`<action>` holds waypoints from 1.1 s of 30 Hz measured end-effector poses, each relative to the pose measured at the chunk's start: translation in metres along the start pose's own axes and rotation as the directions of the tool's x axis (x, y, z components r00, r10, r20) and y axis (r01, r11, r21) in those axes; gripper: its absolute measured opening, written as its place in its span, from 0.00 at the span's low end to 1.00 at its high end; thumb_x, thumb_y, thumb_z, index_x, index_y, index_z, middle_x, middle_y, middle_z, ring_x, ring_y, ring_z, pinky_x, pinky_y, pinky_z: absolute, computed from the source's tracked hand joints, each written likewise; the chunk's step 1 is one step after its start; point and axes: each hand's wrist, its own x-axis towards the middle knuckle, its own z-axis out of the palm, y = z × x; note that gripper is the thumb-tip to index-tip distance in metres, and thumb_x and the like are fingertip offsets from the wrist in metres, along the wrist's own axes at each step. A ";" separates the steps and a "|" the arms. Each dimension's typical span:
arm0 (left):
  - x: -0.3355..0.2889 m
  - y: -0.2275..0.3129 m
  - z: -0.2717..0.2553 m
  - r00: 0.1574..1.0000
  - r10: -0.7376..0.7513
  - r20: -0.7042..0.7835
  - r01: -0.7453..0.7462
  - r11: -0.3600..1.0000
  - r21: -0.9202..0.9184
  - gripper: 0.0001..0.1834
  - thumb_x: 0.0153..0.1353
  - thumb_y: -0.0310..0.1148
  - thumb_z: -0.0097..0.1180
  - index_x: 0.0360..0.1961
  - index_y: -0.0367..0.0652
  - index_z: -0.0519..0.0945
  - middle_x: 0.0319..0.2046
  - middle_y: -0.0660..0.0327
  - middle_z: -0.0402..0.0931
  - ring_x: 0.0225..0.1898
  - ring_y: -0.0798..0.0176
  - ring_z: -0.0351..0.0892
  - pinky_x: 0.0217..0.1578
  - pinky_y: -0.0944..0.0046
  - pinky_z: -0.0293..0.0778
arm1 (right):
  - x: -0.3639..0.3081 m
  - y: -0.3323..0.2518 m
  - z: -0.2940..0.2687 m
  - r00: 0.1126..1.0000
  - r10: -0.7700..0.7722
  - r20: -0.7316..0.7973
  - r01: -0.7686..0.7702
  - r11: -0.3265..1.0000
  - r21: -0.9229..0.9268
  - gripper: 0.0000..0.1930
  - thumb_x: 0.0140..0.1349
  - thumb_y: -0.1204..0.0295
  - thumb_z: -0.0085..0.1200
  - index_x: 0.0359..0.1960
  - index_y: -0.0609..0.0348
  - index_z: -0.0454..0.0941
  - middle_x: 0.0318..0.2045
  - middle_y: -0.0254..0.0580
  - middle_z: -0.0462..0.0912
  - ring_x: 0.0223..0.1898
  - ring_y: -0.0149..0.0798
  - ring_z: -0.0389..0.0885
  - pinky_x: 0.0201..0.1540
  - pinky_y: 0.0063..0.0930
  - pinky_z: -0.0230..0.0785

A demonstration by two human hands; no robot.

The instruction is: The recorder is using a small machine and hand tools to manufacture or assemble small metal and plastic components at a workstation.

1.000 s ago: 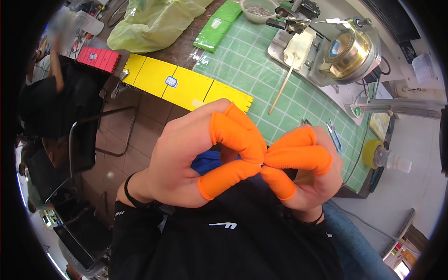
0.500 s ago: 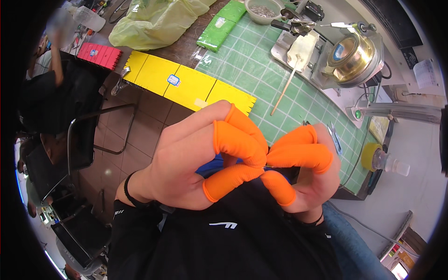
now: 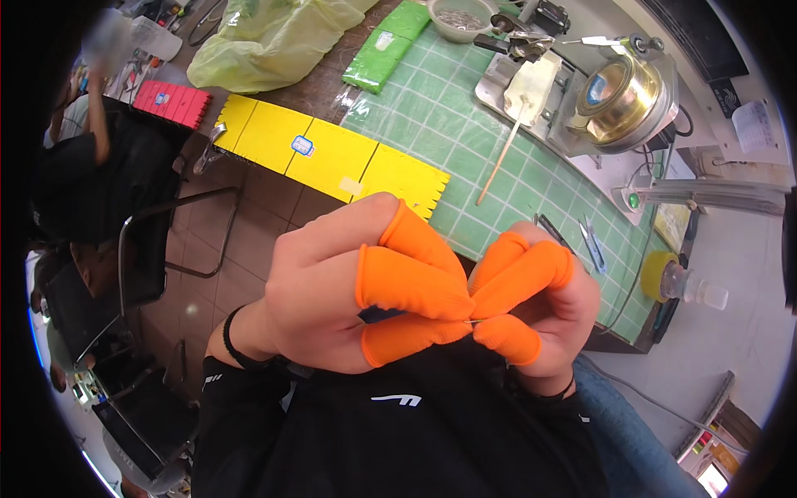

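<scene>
My left hand point(image 3: 320, 290) and my right hand point(image 3: 552, 290) meet in front of my chest, with orange rubber cots on the thumbs and several fingers. Between their touching tips shows a thin, pale strand point(image 3: 474, 321), very small, its ends hidden by the fingers. Both hands are closed in a pinch on it. Just beyond the left hand lies a long yellow board point(image 3: 332, 158) with notched ends, overhanging the table edge. Blue-handled snips point(image 3: 592, 245) and a dark, slim tool point(image 3: 554, 231) rest on the table past the right hand.
The green gridded mat point(image 3: 440, 108) carries a green notched board point(image 3: 388, 46), a bowl point(image 3: 462, 21), a wooden stick point(image 3: 498, 164) and a machine with a brass-coloured drum point(image 3: 618, 104). Further left are a plastic bag point(image 3: 270, 46), a red board point(image 3: 170, 104), a chair point(image 3: 124, 257) and another person point(image 3: 95, 158).
Both hands have come slightly lower and nearer my chest, still pinched together. The thumb tips have shifted, and the thin strand shows a little more. The dark tool is now more visible.
</scene>
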 end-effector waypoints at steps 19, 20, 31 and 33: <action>0.002 -0.009 -0.007 0.995 -0.086 0.051 0.093 0.984 -0.149 0.12 0.51 0.21 0.74 0.34 0.37 0.81 0.32 0.53 0.83 0.33 0.59 0.81 0.33 0.63 0.73 | 0.006 0.006 0.006 0.991 -0.136 -0.008 0.135 0.985 -0.104 0.15 0.49 0.79 0.77 0.38 0.62 0.85 0.32 0.42 0.84 0.27 0.31 0.78 0.29 0.23 0.67; -0.001 -0.010 -0.006 0.990 -0.123 0.066 0.134 0.974 -0.185 0.11 0.52 0.21 0.73 0.34 0.37 0.82 0.32 0.53 0.83 0.33 0.58 0.81 0.34 0.62 0.73 | 0.003 0.006 0.007 0.988 -0.148 -0.037 0.139 0.973 -0.184 0.14 0.49 0.80 0.76 0.37 0.61 0.85 0.31 0.42 0.84 0.27 0.33 0.78 0.29 0.23 0.67; -0.062 -0.059 0.000 0.713 -0.671 0.204 0.564 0.376 -0.735 0.16 0.66 0.25 0.66 0.52 0.37 0.76 0.45 0.55 0.82 0.39 0.67 0.83 0.40 0.68 0.80 | -0.002 0.050 0.022 0.967 -0.166 0.193 0.255 0.628 -0.735 0.11 0.49 0.78 0.73 0.32 0.60 0.82 0.29 0.40 0.80 0.25 0.42 0.79 0.26 0.33 0.70; -0.072 -0.065 0.003 0.692 -0.687 0.222 0.565 0.325 -0.758 0.13 0.66 0.24 0.65 0.50 0.36 0.78 0.45 0.56 0.82 0.40 0.67 0.83 0.41 0.68 0.81 | -0.003 0.051 0.024 0.967 -0.107 0.233 0.250 0.587 -0.770 0.11 0.48 0.81 0.72 0.33 0.60 0.84 0.27 0.41 0.79 0.25 0.41 0.80 0.25 0.31 0.70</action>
